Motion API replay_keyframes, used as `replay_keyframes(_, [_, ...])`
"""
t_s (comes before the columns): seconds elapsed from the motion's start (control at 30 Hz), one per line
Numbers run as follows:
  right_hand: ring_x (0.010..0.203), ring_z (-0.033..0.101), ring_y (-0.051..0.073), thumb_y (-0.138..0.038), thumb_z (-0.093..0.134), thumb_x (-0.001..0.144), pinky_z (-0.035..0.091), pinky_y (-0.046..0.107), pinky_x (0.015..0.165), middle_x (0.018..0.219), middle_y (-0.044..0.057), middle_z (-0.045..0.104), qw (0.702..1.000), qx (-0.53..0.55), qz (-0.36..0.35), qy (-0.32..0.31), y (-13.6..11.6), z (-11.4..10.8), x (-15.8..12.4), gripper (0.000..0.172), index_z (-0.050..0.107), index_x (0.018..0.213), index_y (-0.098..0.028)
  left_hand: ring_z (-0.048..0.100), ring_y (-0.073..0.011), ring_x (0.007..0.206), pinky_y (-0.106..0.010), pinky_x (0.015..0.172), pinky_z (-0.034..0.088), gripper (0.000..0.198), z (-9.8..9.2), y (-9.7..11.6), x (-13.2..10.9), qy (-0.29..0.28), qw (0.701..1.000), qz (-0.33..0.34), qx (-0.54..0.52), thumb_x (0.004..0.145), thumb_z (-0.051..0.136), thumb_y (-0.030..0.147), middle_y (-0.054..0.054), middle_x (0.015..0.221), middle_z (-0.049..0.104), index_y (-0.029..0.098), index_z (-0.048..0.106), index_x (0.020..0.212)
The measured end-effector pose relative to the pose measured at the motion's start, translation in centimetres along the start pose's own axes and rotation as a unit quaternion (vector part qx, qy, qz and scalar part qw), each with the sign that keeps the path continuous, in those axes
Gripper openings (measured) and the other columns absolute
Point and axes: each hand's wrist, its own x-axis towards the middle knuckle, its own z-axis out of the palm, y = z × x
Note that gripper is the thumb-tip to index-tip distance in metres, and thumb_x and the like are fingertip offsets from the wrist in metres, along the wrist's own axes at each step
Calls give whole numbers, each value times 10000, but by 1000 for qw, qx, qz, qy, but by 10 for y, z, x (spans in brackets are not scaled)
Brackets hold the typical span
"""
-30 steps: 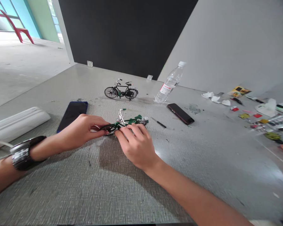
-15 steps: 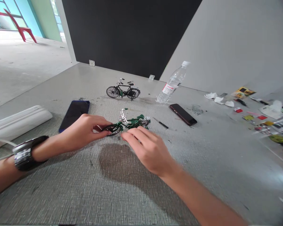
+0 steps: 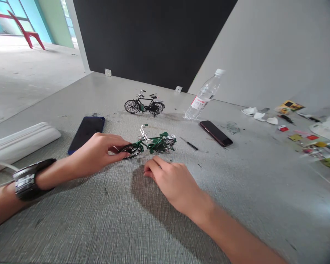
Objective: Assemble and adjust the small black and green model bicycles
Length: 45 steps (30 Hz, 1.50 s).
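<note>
A small green model bicycle (image 3: 154,142) with silver handlebars and a silver rear rack stands on the grey table (image 3: 99,220). My left hand (image 3: 107,148) pinches its front wheel at the left end. Just in front of the bicycle, apart from it, is my right hand (image 3: 170,179), its fingers curled together; whether anything is between the fingertips is hidden. Farther back stands a black model bicycle (image 3: 145,105). To the right of the green one lies a small dark screwdriver (image 3: 191,145).
A blue-edged phone (image 3: 84,132) and a white power strip (image 3: 24,141) lie at the left. On the right are a dark phone (image 3: 216,133), a clear bottle (image 3: 205,97) and scattered small parts (image 3: 294,137). A dark panel (image 3: 151,40) rises behind.
My right hand has drawn back from the green bicycle toward the front, uncovering its lower frame and rear wheel. My left hand still grips the front wheel.
</note>
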Motion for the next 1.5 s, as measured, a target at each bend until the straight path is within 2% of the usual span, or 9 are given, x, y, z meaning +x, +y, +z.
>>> replay_keyframes(0.2, [573,586,116,-249,620,986,248,328,503,854,-8,677,999,21,39,4,3,1,0,118,645,894,-178,669,-146,762,-242,676,494,235,1,-1,1,2,1000,-1,-7,958,624,346,-33,949,776,197,778,1055])
replay_keyframes(0.33, [573,583,112,-188,642,953,252,331,495,860,-14,677,999,26,31,4,5,3,0,63,645,891,-181,670,-149,761,-246,674,497,221,1,1,0,1,1000,-1,-6,960,621,334,-34,948,774,199,779,1035])
replay_keyframes(0.47, [546,554,103,-182,615,970,259,330,484,876,-3,676,1000,3,4,16,4,4,-3,63,646,916,-170,644,-141,715,-239,656,491,196,2,4,-1,6,1000,-1,-9,961,625,325,-21,860,751,192,768,971])
replay_keyframes(0.63, [546,516,69,-253,467,1063,294,296,460,855,0,663,990,-6,-66,127,-3,2,1,253,642,902,-167,631,-140,720,-240,657,490,193,7,7,-3,14,999,-15,-34,958,630,333,-12,828,726,187,745,906])
replay_keyframes(0.73, [573,517,67,-220,487,1051,328,277,475,827,-10,651,975,-46,-92,195,-7,5,11,217,629,893,-176,634,-142,725,-241,658,500,188,9,9,-4,5,998,-27,-58,949,632,322,-12,822,728,185,742,882])
replay_keyframes(0.83, [615,545,78,-188,529,1024,342,280,489,819,-11,642,962,-97,-112,229,-8,11,19,148,619,907,-174,663,-150,766,-244,683,524,169,11,10,-7,-10,995,-40,-93,941,626,293,-17,857,744,189,754,898])
replay_keyframes(1.1, [601,529,85,-197,539,1021,359,293,532,790,-15,641,955,-130,-104,246,-7,12,21,126,628,934,-179,691,-180,775,-267,678,559,190,14,14,-6,-13,986,-81,-147,908,642,315,-28,854,771,181,775,883])
replay_keyframes(1.5, [575,507,86,-209,560,1015,365,289,537,746,-27,629,952,-140,-99,254,-9,8,19,132,630,906,-186,699,-191,817,-273,696,550,141,16,18,-6,-16,973,-110,-201,868,654,258,-14,882,780,195,778,888])
